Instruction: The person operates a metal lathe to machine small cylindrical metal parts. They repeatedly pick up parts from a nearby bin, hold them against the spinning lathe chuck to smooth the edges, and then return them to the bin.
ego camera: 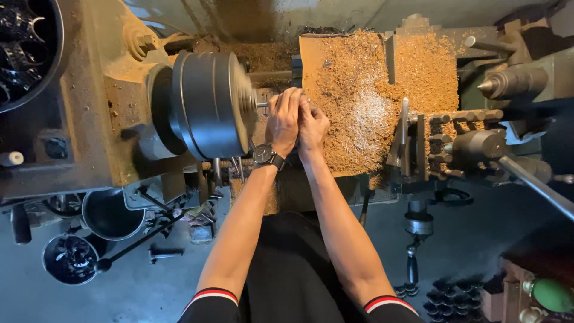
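I look down on a metal lathe. Its dark round chuck [209,104] is blurred with spin, and a thin metal rod [262,104] sticks out of its right face. My left hand [283,119], with a black watch on the wrist, and my right hand [312,124] are pressed together right at the rod's end. Both have fingers closed around something small that the hands hide. Brass-coloured shavings [359,96] cover the carriage just right of my hands.
The tool post [439,140] and the pointed tailstock centre [508,84] stand to the right. A long lever [535,182] runs off right. Round tins [107,212] and a wrench [140,242] sit at lower left. A basket of dark parts [21,42] is at top left.
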